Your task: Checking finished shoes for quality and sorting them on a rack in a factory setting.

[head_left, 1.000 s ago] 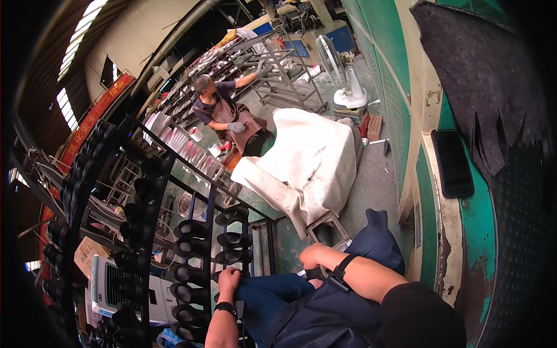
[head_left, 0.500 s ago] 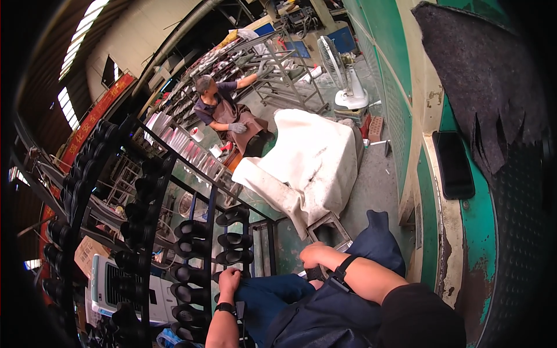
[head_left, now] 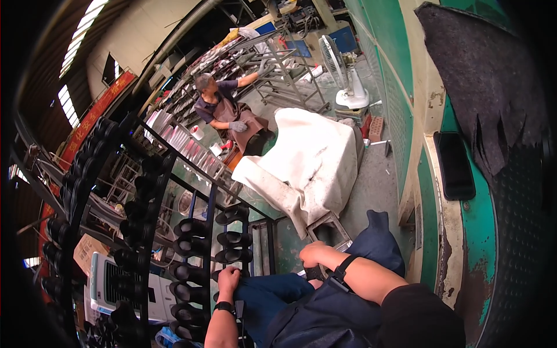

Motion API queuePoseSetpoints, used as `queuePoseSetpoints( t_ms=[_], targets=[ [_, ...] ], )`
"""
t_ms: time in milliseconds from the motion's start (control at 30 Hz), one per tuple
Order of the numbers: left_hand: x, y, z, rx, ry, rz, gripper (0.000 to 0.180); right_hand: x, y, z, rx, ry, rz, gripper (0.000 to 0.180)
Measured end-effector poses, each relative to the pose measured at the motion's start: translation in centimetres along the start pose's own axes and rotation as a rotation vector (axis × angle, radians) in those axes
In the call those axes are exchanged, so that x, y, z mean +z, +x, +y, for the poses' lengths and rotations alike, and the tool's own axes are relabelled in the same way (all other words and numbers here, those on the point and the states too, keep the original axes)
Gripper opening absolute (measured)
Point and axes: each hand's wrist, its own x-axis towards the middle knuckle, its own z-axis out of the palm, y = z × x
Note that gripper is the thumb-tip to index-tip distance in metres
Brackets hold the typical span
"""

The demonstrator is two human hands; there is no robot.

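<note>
My left hand (head_left: 229, 279) is closed, its fingers curled in beside my left knee, right next to the rack of black shoes. Whatever it may hold is hidden. Bent at the wrist, my right hand (head_left: 315, 253) is also closed, with the fingers turned down out of sight over my lower leg. Just under it shows a dark, mesh-like thing (head_left: 315, 272), partly covered. Beyond the right hand stands a metal frame (head_left: 331, 229). Black shoes (head_left: 190, 246) sit in columns on the dark rack (head_left: 212, 200) at my left.
A large white cloth (head_left: 307, 156) drapes over something ahead. Past it a seated co-worker (head_left: 223, 110) in a brown apron and gloves reaches toward a metal cart (head_left: 290, 75). A white fan (head_left: 348, 87) stands behind. At right, a black phone (head_left: 454, 165) rests on a green machine.
</note>
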Motion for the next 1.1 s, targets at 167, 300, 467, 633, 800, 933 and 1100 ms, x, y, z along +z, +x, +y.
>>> queuePoseSetpoints(
  t_ms=[167, 300, 467, 633, 800, 933, 1100],
  targets=[
    [-0.1, -0.2, 0.8, -0.009, 0.041, 0.009, 0.03, 0.9, 0.5, 0.1, -0.012, -0.07, -0.013, 0.034],
    [-0.5, -0.6, 1.6, 0.019, 0.061, 0.019, 0.03, 0.7, 0.7, 0.5, -0.005, -0.018, 0.031, 0.034],
    [-0.3, -0.4, 1.3, -0.008, 0.042, -0.004, 0.03, 1.0, 0.7, 0.4, -0.032, -0.06, -0.005, 0.034],
    [-0.3, -0.4, 1.1, 0.025, 0.045, 0.02, 0.029, 1.2, 1.0, 0.0, -0.028, -0.068, -0.033, 0.033],
    [-0.4, -0.4, 0.9, 0.02, 0.031, 0.01, 0.031, 1.6, 2.1, 0.9, -0.01, -0.082, 0.073, 0.034],
    [-0.4, -0.5, 1.2, 0.012, 0.066, -0.008, 0.033, 2.4, 2.2, 0.8, -0.041, -0.148, -0.054, 0.039],
    [-0.6, -1.0, 1.7, -0.017, 0.08, -0.016, 0.033, 2.7, 2.1, 1.3, -0.067, -0.122, 0.045, 0.04]
  ],
)
